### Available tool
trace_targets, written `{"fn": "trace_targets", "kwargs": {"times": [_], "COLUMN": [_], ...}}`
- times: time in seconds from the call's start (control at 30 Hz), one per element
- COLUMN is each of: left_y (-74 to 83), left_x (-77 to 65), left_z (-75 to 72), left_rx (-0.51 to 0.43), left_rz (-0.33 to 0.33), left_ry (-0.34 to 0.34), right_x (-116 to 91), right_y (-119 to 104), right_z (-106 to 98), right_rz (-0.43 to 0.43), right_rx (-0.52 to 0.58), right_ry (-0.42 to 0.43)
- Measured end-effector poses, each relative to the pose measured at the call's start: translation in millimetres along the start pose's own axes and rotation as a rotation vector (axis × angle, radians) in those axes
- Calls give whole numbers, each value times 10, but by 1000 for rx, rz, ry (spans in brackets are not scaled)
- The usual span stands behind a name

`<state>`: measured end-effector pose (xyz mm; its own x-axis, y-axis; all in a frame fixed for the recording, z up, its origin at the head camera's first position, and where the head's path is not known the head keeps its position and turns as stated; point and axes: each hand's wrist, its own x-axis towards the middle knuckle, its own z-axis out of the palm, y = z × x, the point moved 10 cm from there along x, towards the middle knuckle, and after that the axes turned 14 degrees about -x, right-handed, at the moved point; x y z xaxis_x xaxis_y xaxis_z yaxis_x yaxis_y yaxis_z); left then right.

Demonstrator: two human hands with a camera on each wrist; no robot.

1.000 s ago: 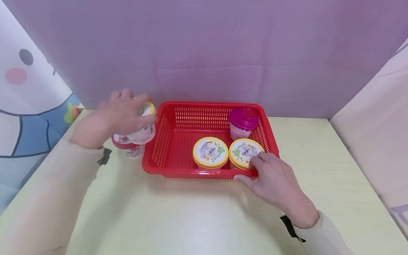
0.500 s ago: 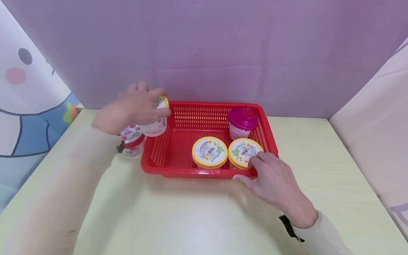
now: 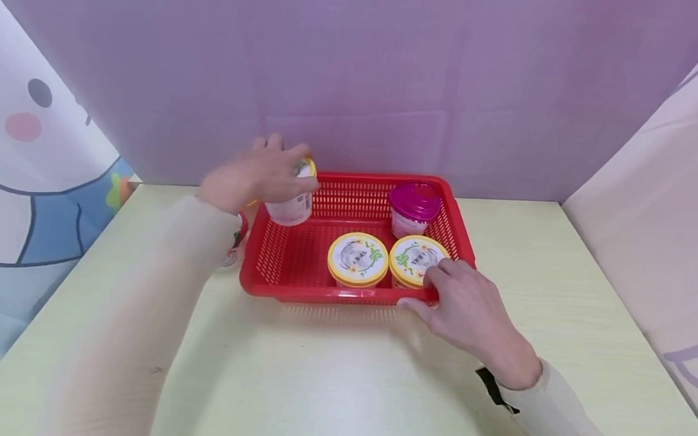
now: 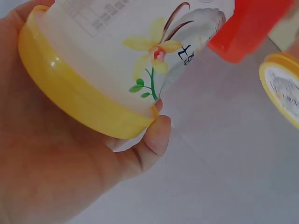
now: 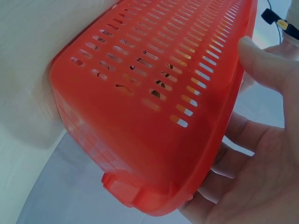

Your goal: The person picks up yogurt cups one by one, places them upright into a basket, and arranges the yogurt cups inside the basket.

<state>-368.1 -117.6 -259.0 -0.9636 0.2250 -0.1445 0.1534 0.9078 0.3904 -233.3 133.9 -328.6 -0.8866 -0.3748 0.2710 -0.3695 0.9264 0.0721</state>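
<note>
My left hand (image 3: pixel 261 177) holds a translucent tub (image 3: pixel 288 212) by its yellow lid, over the back left part of a red plastic basket (image 3: pixel 313 291). In the left wrist view the thumb presses the lid's edge, and a yellow vanilla flower shows on the tub's side. My right hand (image 3: pixel 470 314) grips the basket's front rim near the right corner, thumb outside and fingers over the rim. Two yellow-lidded tubs, one at the middle (image 3: pixel 358 259) and one by the right fingers (image 3: pixel 414 255), stand inside along the front. Behind them stands a purple-lidded tub (image 3: pixel 413 205).
Left of the basket, a tub with a red lid (image 3: pixel 241 229) stands on the pale table (image 3: pixel 338 379), mostly hidden by my left sleeve. A purple cloth wall (image 3: pixel 359 77) rises right behind the basket, and printed cloths hang on both sides.
My left hand has carried the yellow-lidded tub rightward, from beside the basket to over its back left part. My left sleeve now covers more of the red-lidded tub. The right hand stays on the rim.
</note>
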Motion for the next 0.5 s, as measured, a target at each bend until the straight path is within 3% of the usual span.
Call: {"fn": "trace_targets", "kwargs": {"times": [0.2, 0.5], "left_y": [62, 225], "left_x": [154, 352], "left_z": [73, 257], "left_rx": [-22, 28], "left_rz": [-8, 42], "left_ry": [-4, -28], "right_x": [-4, 1], "right_y": [1, -19], "right_z": [4, 5], "right_rz": [3, 2], "right_rx": [3, 7], "right_ry": [-1, 3]}}
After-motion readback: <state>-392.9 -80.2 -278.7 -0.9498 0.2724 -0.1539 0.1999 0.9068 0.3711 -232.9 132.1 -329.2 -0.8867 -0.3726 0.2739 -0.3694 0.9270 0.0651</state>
